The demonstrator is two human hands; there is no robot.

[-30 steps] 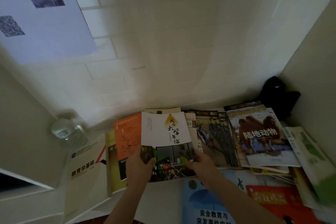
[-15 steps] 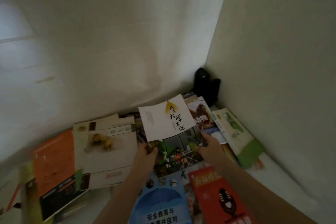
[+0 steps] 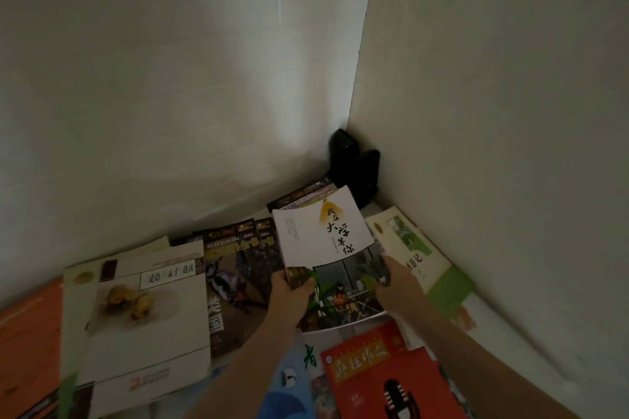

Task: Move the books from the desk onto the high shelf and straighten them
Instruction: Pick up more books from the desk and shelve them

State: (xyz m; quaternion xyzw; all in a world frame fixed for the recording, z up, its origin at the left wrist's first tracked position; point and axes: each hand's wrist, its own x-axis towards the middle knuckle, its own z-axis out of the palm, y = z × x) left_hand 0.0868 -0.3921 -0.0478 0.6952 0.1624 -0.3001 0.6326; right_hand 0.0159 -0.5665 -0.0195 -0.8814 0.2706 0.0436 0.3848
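Both hands, our left hand (image 3: 292,296) and right hand (image 3: 399,286), keep their grip on the white-topped book (image 3: 328,255), now carried rightward toward the corner, above the scattered books (image 3: 143,306); shelving remains.

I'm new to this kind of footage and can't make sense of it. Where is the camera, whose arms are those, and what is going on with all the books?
There is no machine here. A person wears a wide-angle camera on the head, so you look forward and down along their own bare arms. The left hand and the right hand together hold a white-topped book by its lower corners, tilted up off the pile. Under and around it, books lie loosely overlapping on a pale surface in a corner where two walls meet: a cream book on the left, a dark magazine beside it, a red book nearest the camera, and a pale book with a green band by the right wall. A black object sits in the corner; I cannot tell what it is.
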